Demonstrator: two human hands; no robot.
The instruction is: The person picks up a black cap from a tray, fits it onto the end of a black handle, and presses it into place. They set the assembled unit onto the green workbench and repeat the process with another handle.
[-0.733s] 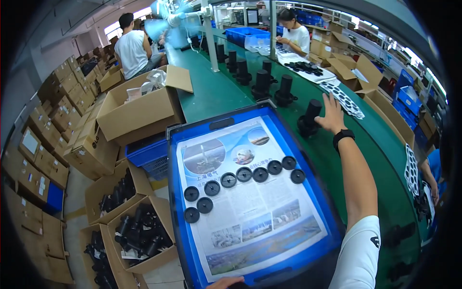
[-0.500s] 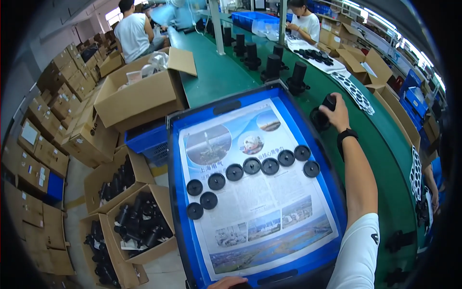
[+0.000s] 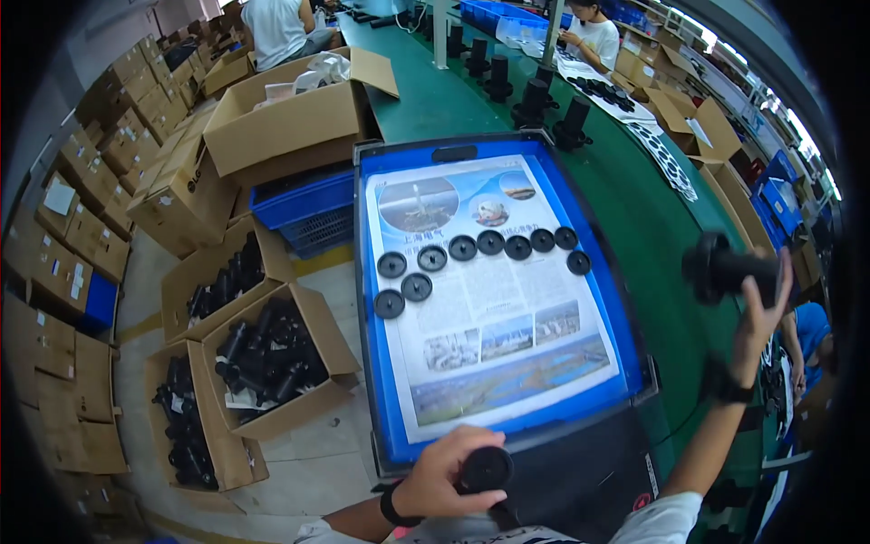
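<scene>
My left hand (image 3: 439, 476), low in the middle, is closed around a round black cap-like part (image 3: 487, 469); its far side is hidden. At the right, my raised right hand (image 3: 759, 313) grips a black flanged cylinder (image 3: 736, 275), held sideways above the green bench. Between my hands and farther off lies a blue tray (image 3: 544, 410) lined with a printed paper sheet (image 3: 489, 313). Several round black caps (image 3: 490, 241) rest on the sheet in a bent row, with a few set below its ends.
Black flanged cylinders (image 3: 573, 122) stand on the green bench (image 3: 412, 113) beyond the tray. Cardboard boxes of black parts (image 3: 272, 349) sit on the floor at left. An open carton (image 3: 281, 127) stands beside the tray. Other people (image 3: 594, 38) sit farther back.
My right hand has lifted the black cylinder off the bench, bringing it nearer and to the right. My left hand has come up into view with a round black part. The view has shifted.
</scene>
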